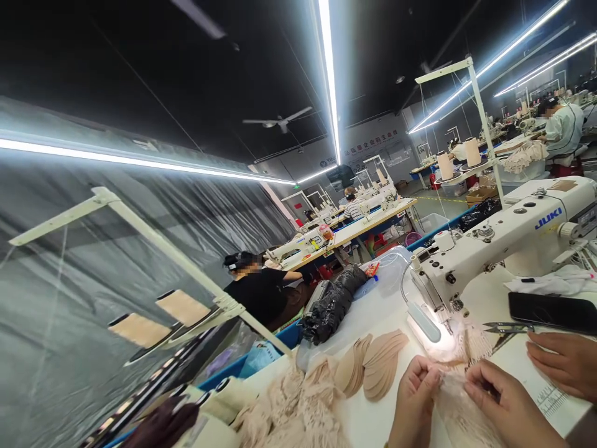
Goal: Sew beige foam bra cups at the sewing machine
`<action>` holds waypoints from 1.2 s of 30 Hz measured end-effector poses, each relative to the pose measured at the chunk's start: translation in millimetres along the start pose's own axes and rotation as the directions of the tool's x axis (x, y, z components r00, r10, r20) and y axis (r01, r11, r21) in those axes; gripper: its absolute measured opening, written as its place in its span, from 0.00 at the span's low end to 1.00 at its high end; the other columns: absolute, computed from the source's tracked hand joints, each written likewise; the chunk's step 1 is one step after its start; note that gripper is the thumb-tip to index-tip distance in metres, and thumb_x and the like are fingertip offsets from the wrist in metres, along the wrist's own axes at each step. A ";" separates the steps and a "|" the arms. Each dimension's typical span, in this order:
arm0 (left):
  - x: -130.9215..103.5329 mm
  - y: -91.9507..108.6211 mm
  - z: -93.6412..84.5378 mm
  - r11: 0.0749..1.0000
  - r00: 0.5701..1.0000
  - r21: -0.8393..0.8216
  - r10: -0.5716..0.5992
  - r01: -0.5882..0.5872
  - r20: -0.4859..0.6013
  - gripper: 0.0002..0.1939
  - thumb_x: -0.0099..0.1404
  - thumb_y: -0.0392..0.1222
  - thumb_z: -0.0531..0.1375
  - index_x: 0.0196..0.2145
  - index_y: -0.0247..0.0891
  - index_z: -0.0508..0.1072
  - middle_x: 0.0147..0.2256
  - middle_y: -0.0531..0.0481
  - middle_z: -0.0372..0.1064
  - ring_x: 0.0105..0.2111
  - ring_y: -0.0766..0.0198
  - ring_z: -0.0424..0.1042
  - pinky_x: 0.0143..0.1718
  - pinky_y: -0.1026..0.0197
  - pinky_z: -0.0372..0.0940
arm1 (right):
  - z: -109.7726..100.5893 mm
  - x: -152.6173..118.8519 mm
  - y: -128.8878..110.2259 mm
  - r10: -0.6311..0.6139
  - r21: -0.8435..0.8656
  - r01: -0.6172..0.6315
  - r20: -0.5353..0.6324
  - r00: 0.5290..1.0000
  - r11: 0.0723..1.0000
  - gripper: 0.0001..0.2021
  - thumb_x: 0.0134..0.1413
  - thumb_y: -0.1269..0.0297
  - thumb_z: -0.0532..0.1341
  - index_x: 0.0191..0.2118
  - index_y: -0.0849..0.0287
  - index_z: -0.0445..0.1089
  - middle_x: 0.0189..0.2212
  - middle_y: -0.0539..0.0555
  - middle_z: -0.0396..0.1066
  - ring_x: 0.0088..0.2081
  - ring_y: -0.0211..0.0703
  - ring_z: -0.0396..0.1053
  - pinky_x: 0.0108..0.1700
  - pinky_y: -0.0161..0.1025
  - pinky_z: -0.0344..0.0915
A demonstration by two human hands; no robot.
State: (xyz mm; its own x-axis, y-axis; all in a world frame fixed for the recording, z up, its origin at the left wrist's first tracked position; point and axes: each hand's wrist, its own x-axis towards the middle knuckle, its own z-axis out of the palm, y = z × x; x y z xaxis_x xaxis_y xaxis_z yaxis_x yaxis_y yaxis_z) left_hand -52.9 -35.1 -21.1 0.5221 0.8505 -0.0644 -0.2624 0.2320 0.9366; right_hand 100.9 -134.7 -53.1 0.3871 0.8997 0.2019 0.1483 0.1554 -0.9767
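My left hand [416,392] pinches the edge of a sheer, pale pink piece of lace fabric [454,414], just in front of the sewing machine [485,242]. A short distance to the right, my right hand [501,398] has its thumb and fingers closed on the same fabric. The cloth runs from between my hands up to the lit needle area, where more of it bunches near the presser foot. Exactly how it lies under the foot is hard to make out in the glare. Another person's hand [562,364] rests on the table to the right, near thread snips [506,327].
Stacked beige cut pieces [385,364] lie left of my hands, beside a heap of ruffled beige fabric [298,404]. A black phone [553,311] lies right of the machine. Behind the table are a black plastic bag [333,305] and a co-worker in black [259,295].
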 end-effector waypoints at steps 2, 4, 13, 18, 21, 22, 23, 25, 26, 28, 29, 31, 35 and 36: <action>-0.8 1.0 -0.1 1.000 0.998 -0.015 0.010 -0.009 0.065 0.23 0.57 0.56 0.77 0.30 0.38 0.72 0.31 0.50 0.74 0.31 0.64 0.68 0.41 0.60 0.64 | -0.6 -0.8 -0.1 -0.020 -0.004 0.020 -0.011 1.000 1.000 0.14 0.65 0.51 0.60 0.31 0.53 0.70 0.27 0.47 0.69 0.32 0.43 0.66 0.36 0.38 0.60; -1.7 2.1 -0.4 0.999 0.991 -0.020 0.037 -0.034 0.125 0.22 0.58 0.55 0.77 0.30 0.38 0.72 0.31 0.49 0.74 0.31 0.63 0.69 0.42 0.59 0.64 | -1.1 -2.7 0.2 -0.055 -0.018 0.055 -0.029 0.998 0.998 0.14 0.66 0.51 0.59 0.32 0.53 0.71 0.27 0.47 0.68 0.31 0.43 0.67 0.36 0.38 0.61; -14.6 21.3 8.5 0.971 0.960 0.098 0.198 -0.220 0.196 0.18 0.61 0.54 0.76 0.31 0.38 0.78 0.35 0.47 0.77 0.37 0.60 0.71 0.43 0.59 0.61 | -9.3 -17.8 -10.9 -0.399 -0.170 0.376 -0.129 0.908 0.911 0.10 0.73 0.58 0.60 0.38 0.50 0.76 0.32 0.50 0.74 0.33 0.42 0.74 0.35 0.35 0.70; -19.2 27.8 9.2 0.934 0.934 0.159 0.282 -0.319 0.218 0.18 0.62 0.54 0.75 0.30 0.40 0.78 0.35 0.46 0.76 0.38 0.58 0.71 0.44 0.57 0.62 | -21.0 -16.4 -26.3 -0.758 -0.437 0.655 -0.105 0.643 0.616 0.09 0.63 0.74 0.63 0.43 0.52 0.75 0.28 0.48 0.76 0.27 0.40 0.73 0.31 0.36 0.71; -21.8 29.4 9.4 0.914 0.924 0.190 0.317 -0.358 0.214 0.17 0.62 0.55 0.75 0.29 0.40 0.79 0.36 0.45 0.75 0.38 0.57 0.70 0.43 0.57 0.63 | -23.9 -18.0 -23.8 -0.860 -0.528 0.713 -0.070 0.506 0.462 0.13 0.58 0.79 0.63 0.45 0.55 0.76 0.26 0.49 0.77 0.25 0.41 0.73 0.31 0.40 0.69; -22.7 29.8 9.7 0.911 0.922 0.191 0.327 -0.366 0.207 0.17 0.62 0.55 0.76 0.29 0.41 0.80 0.36 0.46 0.75 0.38 0.57 0.70 0.43 0.57 0.63 | -24.2 -19.5 -19.8 -0.873 -0.541 0.722 -0.046 0.486 0.431 0.15 0.58 0.79 0.63 0.47 0.54 0.76 0.26 0.49 0.78 0.26 0.42 0.74 0.33 0.42 0.70; -23.5 30.2 10.1 0.908 0.921 0.191 0.336 -0.372 0.198 0.16 0.61 0.55 0.76 0.29 0.41 0.80 0.36 0.46 0.75 0.39 0.57 0.70 0.43 0.57 0.63 | -24.3 -21.5 -14.6 -0.877 -0.548 0.727 -0.027 0.479 0.414 0.17 0.59 0.79 0.63 0.49 0.53 0.77 0.27 0.49 0.79 0.27 0.43 0.76 0.34 0.43 0.70; -24.8 30.5 10.6 0.905 0.920 0.192 0.347 -0.379 0.180 0.17 0.60 0.56 0.76 0.28 0.42 0.81 0.35 0.46 0.74 0.39 0.56 0.69 0.44 0.56 0.63 | -23.9 -25.7 -2.7 -0.873 -0.541 0.730 -0.016 0.488 0.418 0.18 0.63 0.74 0.64 0.54 0.48 0.78 0.28 0.49 0.81 0.28 0.45 0.79 0.38 0.45 0.72; -25.1 30.4 10.6 0.905 0.921 0.194 0.348 -0.379 0.174 0.17 0.59 0.57 0.76 0.27 0.43 0.81 0.35 0.47 0.74 0.39 0.56 0.69 0.45 0.56 0.63 | -23.5 -27.7 3.0 -0.871 -0.535 0.728 -0.029 0.490 0.428 0.18 0.65 0.71 0.64 0.56 0.45 0.77 0.28 0.48 0.81 0.28 0.46 0.79 0.39 0.45 0.73; -25.0 29.0 9.3 0.905 0.922 0.194 0.348 -0.378 0.170 0.17 0.59 0.58 0.76 0.27 0.43 0.81 0.35 0.47 0.74 0.40 0.56 0.69 0.46 0.55 0.63 | -22.6 -30.7 12.0 -0.868 -0.529 0.723 -0.053 0.494 0.444 0.18 0.68 0.67 0.64 0.59 0.41 0.77 0.28 0.48 0.82 0.28 0.46 0.80 0.41 0.45 0.74; -24.5 27.6 7.9 0.905 0.921 0.191 0.351 -0.380 0.170 0.18 0.60 0.58 0.76 0.28 0.43 0.81 0.35 0.47 0.74 0.40 0.55 0.69 0.46 0.55 0.62 | -22.3 -31.7 15.1 -0.867 -0.526 0.723 -0.057 0.495 0.448 0.18 0.69 0.66 0.65 0.60 0.41 0.76 0.28 0.48 0.83 0.28 0.46 0.81 0.42 0.45 0.75; -22.5 23.8 3.9 0.901 0.915 0.186 0.362 -0.392 0.177 0.18 0.60 0.58 0.75 0.28 0.43 0.81 0.35 0.46 0.74 0.40 0.55 0.69 0.46 0.55 0.62 | -22.1 -32.4 18.1 -0.861 -0.520 0.723 -0.049 0.506 0.455 0.18 0.69 0.66 0.65 0.60 0.40 0.76 0.29 0.47 0.83 0.28 0.46 0.81 0.42 0.44 0.75; -16.5 15.1 -5.6 0.886 0.896 0.178 0.390 -0.428 0.213 0.16 0.63 0.58 0.74 0.29 0.43 0.81 0.35 0.46 0.74 0.39 0.55 0.69 0.44 0.55 0.62 | -24.7 -29.3 9.6 -0.858 -0.518 0.729 -0.022 0.513 0.448 0.18 0.68 0.67 0.64 0.59 0.40 0.77 0.28 0.47 0.83 0.28 0.47 0.81 0.41 0.44 0.75; -15.3 13.6 -7.1 0.884 0.890 0.169 0.396 -0.436 0.224 0.16 0.64 0.57 0.73 0.30 0.43 0.81 0.34 0.46 0.75 0.39 0.56 0.69 0.44 0.55 0.62 | -25.4 -27.7 4.2 -0.864 -0.519 0.735 -0.013 0.503 0.436 0.18 0.67 0.68 0.64 0.57 0.42 0.77 0.28 0.47 0.82 0.28 0.46 0.80 0.40 0.44 0.75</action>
State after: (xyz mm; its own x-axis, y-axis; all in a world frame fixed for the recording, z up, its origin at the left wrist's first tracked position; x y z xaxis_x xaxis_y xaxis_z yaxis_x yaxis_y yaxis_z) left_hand -70.2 -41.6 -9.7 0.5429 0.7431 0.3912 -0.3229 -0.2453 0.9141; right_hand 113.9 -169.3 -60.9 0.0782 0.3128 0.9466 0.8216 0.5176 -0.2389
